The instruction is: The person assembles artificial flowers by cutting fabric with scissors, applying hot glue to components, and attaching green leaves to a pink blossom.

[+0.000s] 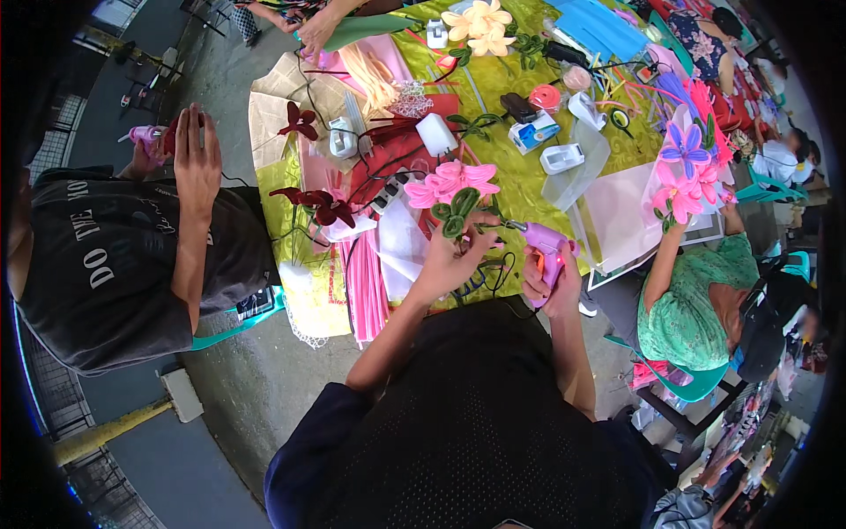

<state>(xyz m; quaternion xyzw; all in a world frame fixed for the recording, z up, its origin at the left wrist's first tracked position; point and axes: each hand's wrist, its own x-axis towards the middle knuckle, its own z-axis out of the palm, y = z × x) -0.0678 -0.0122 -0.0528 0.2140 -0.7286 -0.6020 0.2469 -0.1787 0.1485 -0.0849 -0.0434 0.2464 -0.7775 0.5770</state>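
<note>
Lilac glue gun [550, 245]: clasped by the handle in my right hand [562, 289], its nozzle pointing left toward my other fingers.
Left hand [452, 263]: just left of the glue gun and apart from my right one, fingertips pinched at the base of the pink flowers; the leaves partly hide the exact contact.
Pink flowers [451, 182]: fuzzy-petalled, held up left of the glue gun and a little beyond its nozzle.
Green leaves [456, 214]: looped and fuzzy, between those petals and my fingers, left of the glue gun.
Dark red flower [324, 208]: well to the left of the glue gun.
Pink pipe cleaners [365, 295]: bundled lengthwise, left of the glue gun and nearer me.
White tape dispenser [562, 159]: beyond the glue gun, on the yellow-green tablecloth [520, 183].
Peach flowers [481, 28]: far beyond the glue gun.
Purple flower [685, 152]: right of the glue gun, above pink blooms, near a person in a green patterned top [692, 328].
</note>
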